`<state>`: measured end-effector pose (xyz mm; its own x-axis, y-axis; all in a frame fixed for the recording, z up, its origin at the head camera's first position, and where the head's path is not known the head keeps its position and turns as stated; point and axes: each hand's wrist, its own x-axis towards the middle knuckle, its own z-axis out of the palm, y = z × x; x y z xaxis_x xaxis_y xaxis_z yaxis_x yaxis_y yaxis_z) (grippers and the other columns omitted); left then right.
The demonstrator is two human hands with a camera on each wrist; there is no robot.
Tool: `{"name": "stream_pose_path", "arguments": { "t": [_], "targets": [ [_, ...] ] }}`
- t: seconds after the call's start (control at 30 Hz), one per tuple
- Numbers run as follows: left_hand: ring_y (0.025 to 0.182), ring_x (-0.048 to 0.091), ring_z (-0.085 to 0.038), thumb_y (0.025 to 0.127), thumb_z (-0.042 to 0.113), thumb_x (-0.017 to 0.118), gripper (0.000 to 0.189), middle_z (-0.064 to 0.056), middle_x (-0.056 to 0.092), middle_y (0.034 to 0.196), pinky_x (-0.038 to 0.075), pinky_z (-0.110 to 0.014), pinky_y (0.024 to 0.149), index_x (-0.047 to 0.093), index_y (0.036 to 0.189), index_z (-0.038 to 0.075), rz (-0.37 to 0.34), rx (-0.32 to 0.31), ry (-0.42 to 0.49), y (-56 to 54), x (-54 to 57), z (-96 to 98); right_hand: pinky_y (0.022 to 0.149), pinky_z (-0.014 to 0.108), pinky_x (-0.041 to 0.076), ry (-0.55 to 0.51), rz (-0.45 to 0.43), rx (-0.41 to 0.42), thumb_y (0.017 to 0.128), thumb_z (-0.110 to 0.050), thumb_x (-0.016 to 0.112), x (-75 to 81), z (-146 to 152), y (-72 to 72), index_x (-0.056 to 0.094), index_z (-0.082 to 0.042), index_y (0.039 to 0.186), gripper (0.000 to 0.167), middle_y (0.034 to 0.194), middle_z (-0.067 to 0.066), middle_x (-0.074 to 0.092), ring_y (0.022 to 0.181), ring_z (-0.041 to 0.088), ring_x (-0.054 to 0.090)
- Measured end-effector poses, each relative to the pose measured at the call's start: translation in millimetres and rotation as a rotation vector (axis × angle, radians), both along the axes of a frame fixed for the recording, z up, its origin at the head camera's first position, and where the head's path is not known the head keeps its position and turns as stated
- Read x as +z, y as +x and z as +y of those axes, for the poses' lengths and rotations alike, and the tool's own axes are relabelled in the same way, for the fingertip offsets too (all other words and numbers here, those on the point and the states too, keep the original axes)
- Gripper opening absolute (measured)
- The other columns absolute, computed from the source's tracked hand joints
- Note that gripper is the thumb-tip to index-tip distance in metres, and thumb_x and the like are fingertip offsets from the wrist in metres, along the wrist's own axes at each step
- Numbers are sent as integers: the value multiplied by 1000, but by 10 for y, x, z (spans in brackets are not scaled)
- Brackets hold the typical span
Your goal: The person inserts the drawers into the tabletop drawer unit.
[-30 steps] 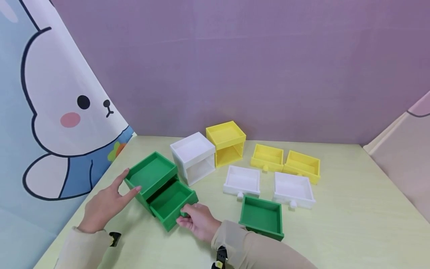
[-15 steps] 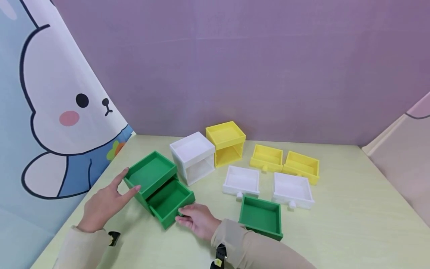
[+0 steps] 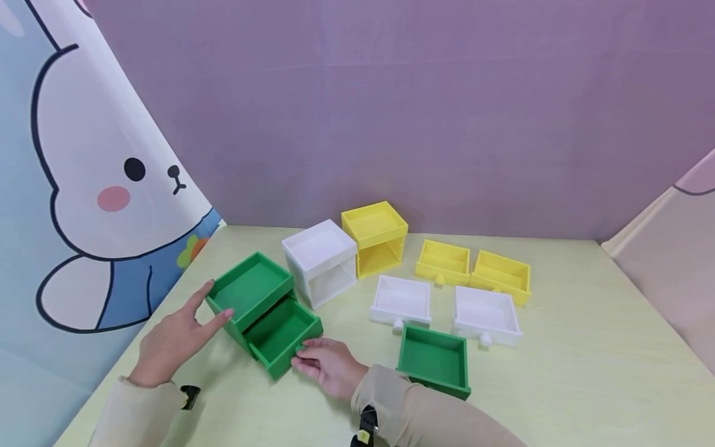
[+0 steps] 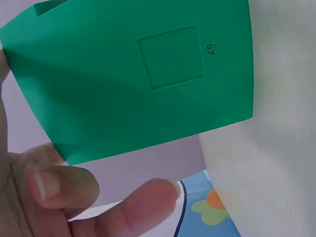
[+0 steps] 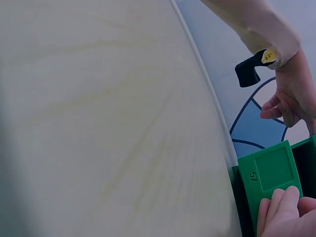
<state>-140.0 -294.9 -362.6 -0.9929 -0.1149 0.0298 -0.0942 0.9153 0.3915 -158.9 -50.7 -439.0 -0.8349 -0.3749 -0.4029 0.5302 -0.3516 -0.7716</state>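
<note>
A small green cabinet (image 3: pixel 251 292) stands at the left of the table, a green drawer (image 3: pixel 285 335) sitting partway out of its lower slot. My left hand (image 3: pixel 170 341) holds the cabinet by its left side, thumb and index finger spread to two corners of the top. In the left wrist view that flat green side (image 4: pixel 108 98) fills much of the frame. My right hand (image 3: pixel 332 366) pinches the knob at the drawer's front, and the knob is mostly covered by the fingers. The right wrist view shows its fingers (image 5: pixel 279 205) against the green drawer front (image 5: pixel 271 170).
Behind the green cabinet stand a white cabinet (image 3: pixel 321 248) and a yellow cabinet (image 3: pixel 375 226) with vacant slots. To the right lie two yellow drawers (image 3: pixel 443 273), two white drawers (image 3: pixel 401 315) and another green drawer (image 3: pixel 434 357), near my right forearm. A purple cloth (image 3: pixel 357 112) hangs at the back.
The green drawer has slid slightly further into the cabinet, my right hand moving with it at the knob. My left hand has stayed in place.
</note>
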Motion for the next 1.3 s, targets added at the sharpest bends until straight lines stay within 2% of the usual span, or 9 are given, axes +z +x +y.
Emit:
{"name": "stream_pose_path", "arguments": {
  "t": [0.23,0.37,0.6,1.0,1.3],
  "targets": [
    [44,33,-17,90,65,47,87,-3,38,57,24,-30,42,24,152,8,-5,1,-3,7,-9,-5,85,28,50,10,4,-18,89,14,53,19,-1,-9,53,11,114,25,100,18,60,85,19,65],
    [44,33,-17,90,65,47,87,-3,38,57,24,-30,42,24,151,8,-8,1,-5,11,-10,-6,87,27,49,5,7,-24,90,13,52,33,-18,-10,51,12,117,28,101,17,59,87,18,64],
    [44,33,-18,90,65,47,87,-3,38,57,24,-30,41,24,151,8,-2,2,-10,10,-14,-10,87,29,50,-1,12,-55,88,14,53,11,-83,-11,50,13,116,28,102,19,58,89,21,64],
    [45,34,-18,90,66,47,88,-3,39,58,25,-30,42,24,151,8,-22,5,-14,-5,-2,-2,86,27,50,-10,40,-56,88,12,54,-9,-172,-68,48,14,120,32,105,20,58,89,21,63],
    [46,36,-19,90,64,47,86,-4,42,60,26,-30,42,25,151,8,-6,8,-6,-1,-2,8,87,27,49,-19,34,-65,89,13,53,23,-272,-122,50,13,119,31,103,20,58,92,23,61]
  ]
}}
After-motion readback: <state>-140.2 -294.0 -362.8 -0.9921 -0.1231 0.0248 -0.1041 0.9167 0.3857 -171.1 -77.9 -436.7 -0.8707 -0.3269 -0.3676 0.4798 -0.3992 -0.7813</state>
